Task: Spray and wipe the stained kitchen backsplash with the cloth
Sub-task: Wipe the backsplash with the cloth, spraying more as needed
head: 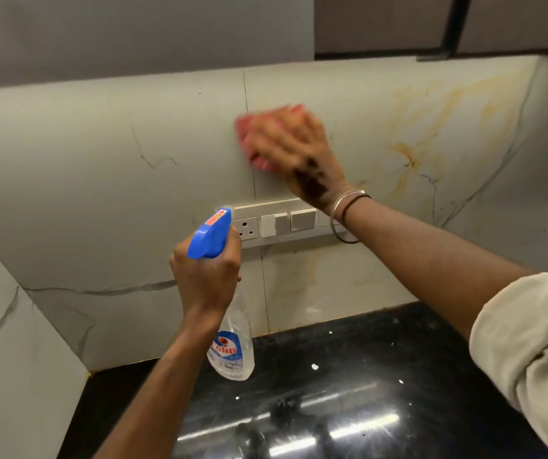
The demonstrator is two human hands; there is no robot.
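Two hands: left hand (204, 276) clenched round spray bottle (232, 346) neck, 8 o'clock; right hand (296, 150) spread flat, pressing cloth (249, 134), blurred.
Cloth: pink, 12 o'clock on backsplash (100, 160), above switch plate (279, 223).
Handling: probably soft, light, limp; best bunched under palm.
Stains (412, 154): orange streaks, 2 o'clock, not yet wiped.
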